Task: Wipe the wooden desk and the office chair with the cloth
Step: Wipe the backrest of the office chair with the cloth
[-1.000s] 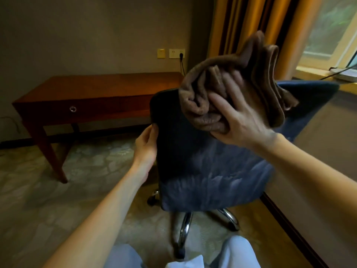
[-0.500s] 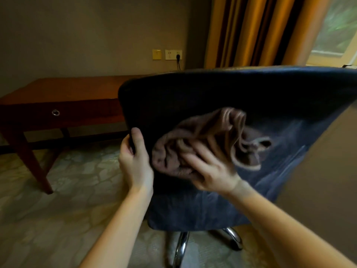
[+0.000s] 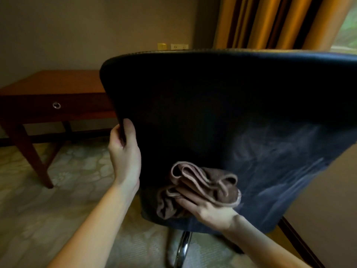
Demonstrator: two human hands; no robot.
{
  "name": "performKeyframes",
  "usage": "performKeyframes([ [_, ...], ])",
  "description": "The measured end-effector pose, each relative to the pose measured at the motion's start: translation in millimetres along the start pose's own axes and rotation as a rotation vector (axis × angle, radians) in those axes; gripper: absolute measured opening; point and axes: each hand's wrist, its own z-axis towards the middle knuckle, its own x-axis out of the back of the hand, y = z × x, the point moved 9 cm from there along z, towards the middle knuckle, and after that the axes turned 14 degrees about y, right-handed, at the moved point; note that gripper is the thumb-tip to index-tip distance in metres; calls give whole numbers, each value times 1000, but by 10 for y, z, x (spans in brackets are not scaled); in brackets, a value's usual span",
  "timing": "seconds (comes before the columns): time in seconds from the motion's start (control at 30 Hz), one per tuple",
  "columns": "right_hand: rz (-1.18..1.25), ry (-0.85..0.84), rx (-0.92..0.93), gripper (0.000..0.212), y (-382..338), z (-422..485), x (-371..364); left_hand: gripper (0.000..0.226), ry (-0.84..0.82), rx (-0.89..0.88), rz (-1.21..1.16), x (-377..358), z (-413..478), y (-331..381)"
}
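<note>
The dark blue office chair (image 3: 222, 113) fills the middle of the view, its backrest turned toward me. My left hand (image 3: 124, 153) grips the backrest's left edge, thumb on the rear face. My right hand (image 3: 210, 209) presses a bunched brown cloth (image 3: 201, 188) against the lower left of the backrest. Pale wipe streaks show on the backrest's right side. The wooden desk (image 3: 56, 84) stands behind at the left, with a ring pull on its drawer.
A chrome chair base leg (image 3: 182, 248) shows below the backrest. Orange and dark striped curtains (image 3: 270, 22) hang at the back right, with wall sockets (image 3: 178, 46) just left of them. A patterned carpet (image 3: 48, 209) covers the floor. A beige wall with a dark skirting board runs along the right.
My right hand has dragged the cloth down the backrest from its top edge to its lower part. The chair now fills more of the view. My left hand keeps its grip on the left edge.
</note>
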Motion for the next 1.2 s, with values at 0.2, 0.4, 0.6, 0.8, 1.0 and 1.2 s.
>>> performKeyframes([
  [0.2,-6,289,-131,55,664,569,1492,92,-77,58,121,84,-312,-283],
  [0.4,-338,278,-241,73,1390,1100,2579,111,-97,34,218,-85,-608,-130],
  [0.6,-372,369,-234,72,1455,1081,2447,100,-113,63,327,-148,-650,-157],
  [0.8,-282,309,-317,70,1411,570,1748,111,-115,-10,338,-285,-638,-316],
  [1.0,-77,21,-312,58,892,-434,566,107,-17,-90,340,-333,-546,-403],
  [1.2,-41,-145,-159,55,381,-941,-3,99,18,-146,330,-303,-427,-459],
])
